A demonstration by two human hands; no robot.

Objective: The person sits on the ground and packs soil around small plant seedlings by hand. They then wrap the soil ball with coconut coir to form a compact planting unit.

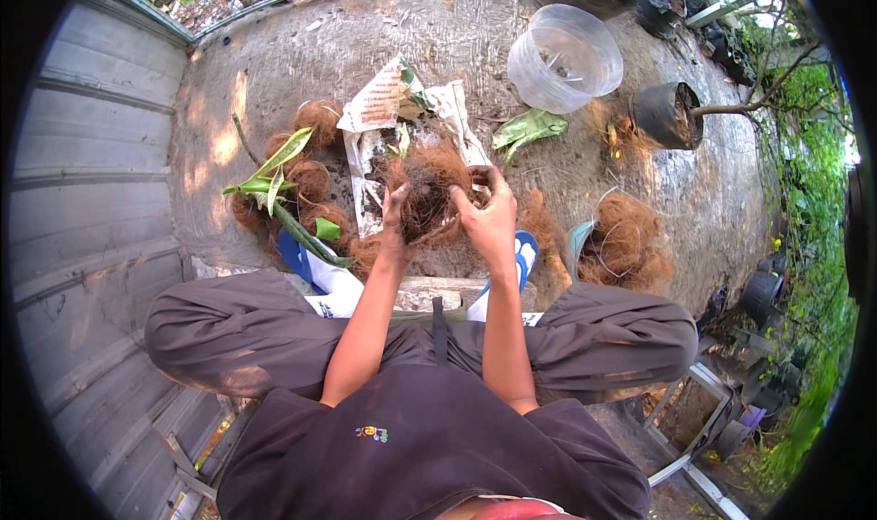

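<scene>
A shaggy clump of brown coconut fibre [429,178] is held between both my hands, in front of my body. My left hand [395,219] cups its left side, and my right hand [489,214] curls round the right side with the thumb pressed into the fibre. A dark patch shows in the clump's middle; whatever lies deeper is hidden. Under and behind the clump spreads a torn white sack [370,109] with dark soil stains. A small pale green leaf [403,140] stands just beyond the fibre; whether it grows from the clump I cannot tell.
Fibre balls [312,182] and long green plant leaves [283,159] lie to the left. Another fibre heap [628,241] sits at right. Farther off are a folded green leaf [530,132], a clear plastic tub [585,86] and a tipped black pot [665,118]. A grey metal wall [100,155] borders the left.
</scene>
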